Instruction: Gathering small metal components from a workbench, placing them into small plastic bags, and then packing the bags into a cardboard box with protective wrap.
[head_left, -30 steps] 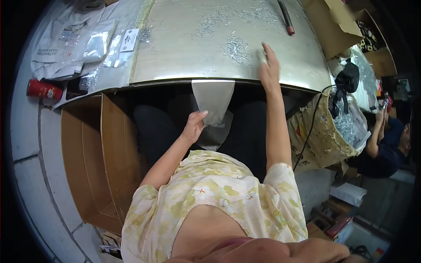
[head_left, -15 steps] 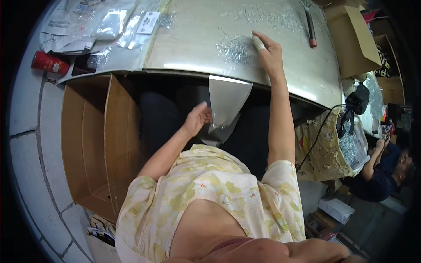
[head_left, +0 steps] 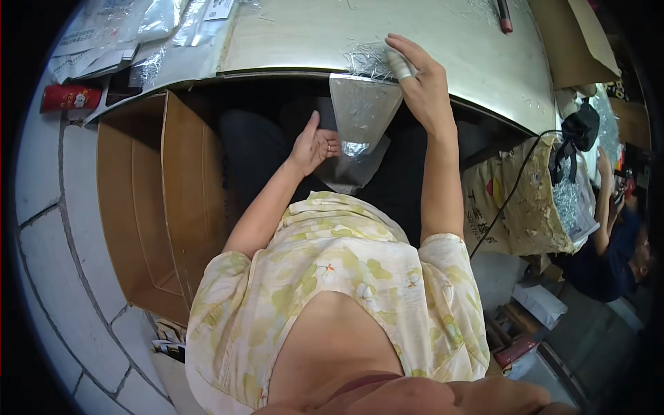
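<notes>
A clear plastic bag (head_left: pixel 361 117) hangs open below the edge of a pale table (head_left: pixel 290 38). My left hand (head_left: pixel 315 144) grips the bag's lower part, where small shiny metal bits have gathered. My right hand (head_left: pixel 423 81), with a white wrap on one finger, lies flat at the table edge beside a heap of thin silvery metal pieces (head_left: pixel 366 59), right above the bag's mouth.
An open cardboard box (head_left: pixel 149 200) stands on the tiled floor at my left. Clear bags and papers (head_left: pixel 121 38) lie at the table's left end, a red can (head_left: pixel 68 97) near them. Another person (head_left: pixel 615 228) sits at the right beside a full sack (head_left: pixel 532 200).
My right hand has drawn the silvery pieces from farther in on the table to its edge above the bag. My left hand has stayed on the bag.
</notes>
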{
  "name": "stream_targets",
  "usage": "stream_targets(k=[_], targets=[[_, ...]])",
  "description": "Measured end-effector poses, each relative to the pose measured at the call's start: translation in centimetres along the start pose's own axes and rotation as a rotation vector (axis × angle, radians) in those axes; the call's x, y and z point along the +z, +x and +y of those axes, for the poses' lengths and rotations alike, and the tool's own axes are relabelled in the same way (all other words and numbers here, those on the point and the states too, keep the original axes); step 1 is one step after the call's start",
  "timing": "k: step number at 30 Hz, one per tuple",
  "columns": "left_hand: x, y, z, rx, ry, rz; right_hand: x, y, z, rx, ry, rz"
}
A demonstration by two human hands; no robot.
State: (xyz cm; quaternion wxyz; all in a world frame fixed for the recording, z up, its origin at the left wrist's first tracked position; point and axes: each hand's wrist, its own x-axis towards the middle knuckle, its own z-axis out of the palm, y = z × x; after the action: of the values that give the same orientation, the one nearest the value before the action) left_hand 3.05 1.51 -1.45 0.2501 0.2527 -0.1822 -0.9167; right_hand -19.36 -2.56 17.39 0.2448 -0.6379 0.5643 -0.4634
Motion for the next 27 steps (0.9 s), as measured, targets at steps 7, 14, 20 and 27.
stream_targets(k=[7, 14, 20, 27], targets=[[2.6, 0.2, -0.5, -0.078, -0.120, -0.129, -1.2, -6.3, -1.6, 0.053, -0.083, 0.194], [5.0, -1.3, -0.8, 0.041, -0.100, -0.317, -0.9, -6.4, -3.0, -0.003, -0.053, 0.146], [5.4, -1.4, -0.8, -0.033, 0.368, -0.077, 1.6, -1.8, -2.1, -0.259, -0.298, 0.049], [4.1, -1.4, -1.3, 0.025, 0.419, 0.024, 2.9, -3.7, -1.4, -0.475, -0.734, -0.041]])
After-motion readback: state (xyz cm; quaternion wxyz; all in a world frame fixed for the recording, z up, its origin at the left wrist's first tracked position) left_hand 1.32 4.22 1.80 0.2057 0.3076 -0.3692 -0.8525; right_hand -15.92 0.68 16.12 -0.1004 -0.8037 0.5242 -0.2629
